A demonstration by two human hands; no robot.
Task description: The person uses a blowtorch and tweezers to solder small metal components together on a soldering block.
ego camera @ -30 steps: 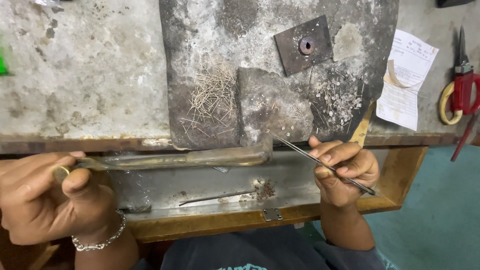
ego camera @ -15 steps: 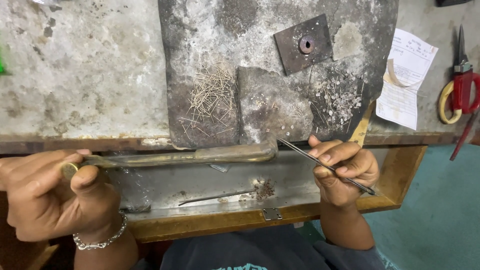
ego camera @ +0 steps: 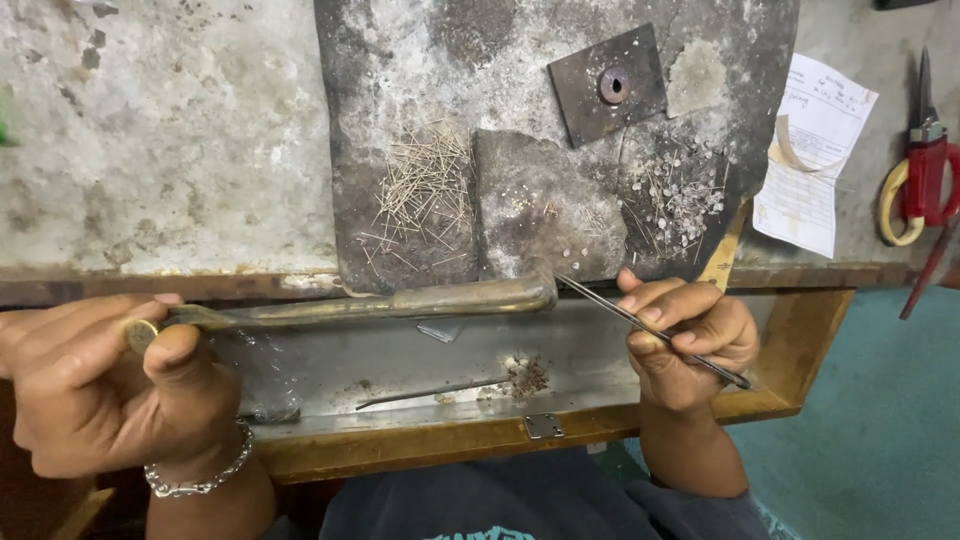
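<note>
The left hand clamps a brass blowpipe (its bent tip at the slab edge). The right hand pinches tweezers, their point just beside that tip, above the tray.

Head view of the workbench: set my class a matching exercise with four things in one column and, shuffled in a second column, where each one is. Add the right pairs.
Things:
1. brass pipe
2. tweezers
3. scissors
4. pile of thin pins

Places:
A. on the dark slab, left part
B. in the left hand, running along the bench edge
C. at the far right of the bench, red and yellow handles
D. in the right hand, tip at the slab's front edge

Pairs: 1-B, 2-D, 3-C, 4-A
</note>
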